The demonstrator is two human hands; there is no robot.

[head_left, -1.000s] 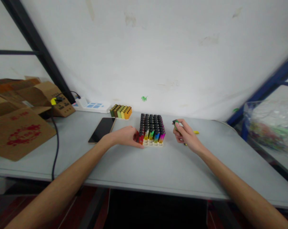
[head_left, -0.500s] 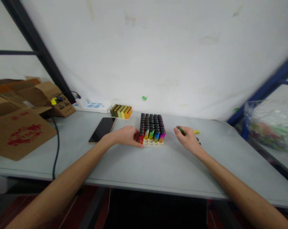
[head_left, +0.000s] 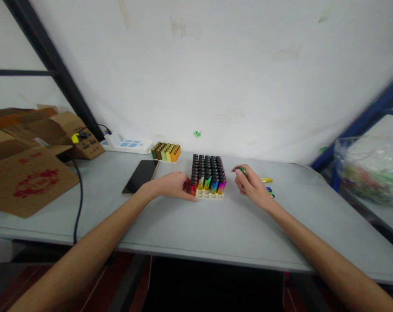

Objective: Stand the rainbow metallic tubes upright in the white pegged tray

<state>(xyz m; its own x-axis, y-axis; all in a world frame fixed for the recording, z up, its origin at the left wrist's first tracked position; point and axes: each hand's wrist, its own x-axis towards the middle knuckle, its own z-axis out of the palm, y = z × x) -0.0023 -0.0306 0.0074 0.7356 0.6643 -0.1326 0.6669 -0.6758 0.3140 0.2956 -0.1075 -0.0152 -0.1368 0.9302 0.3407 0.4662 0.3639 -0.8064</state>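
A white tray (head_left: 206, 194) stands in the middle of the table, filled with upright black-topped lighters (head_left: 208, 167). Its front lighters are red, yellow, green, blue and magenta, and a strip of bare slots runs along the front edge. My left hand (head_left: 176, 184) is closed around the tray's left front corner, thumb at the front beside the red lighter (head_left: 193, 188); its other fingertips are partly hidden. Right of the tray and apart from it, my right hand (head_left: 250, 184) grips a green lighter (head_left: 241, 171). Beyond that hand lie a yellow lighter (head_left: 267, 180) and blue and green ones (head_left: 270, 191).
A black phone (head_left: 141, 177) lies left of my left hand. Behind it are a smaller block of green, brown and orange lighters (head_left: 166, 151) and a white power strip (head_left: 131, 145). Cardboard boxes (head_left: 34, 182) with a black cable (head_left: 79, 199) occupy the left; a plastic bag (head_left: 371, 173) is right.
My right hand has turned and shifted slightly up, its fingers moving around the green lighter. More of the yellow lighter shows behind it. My left hand stays at the tray.
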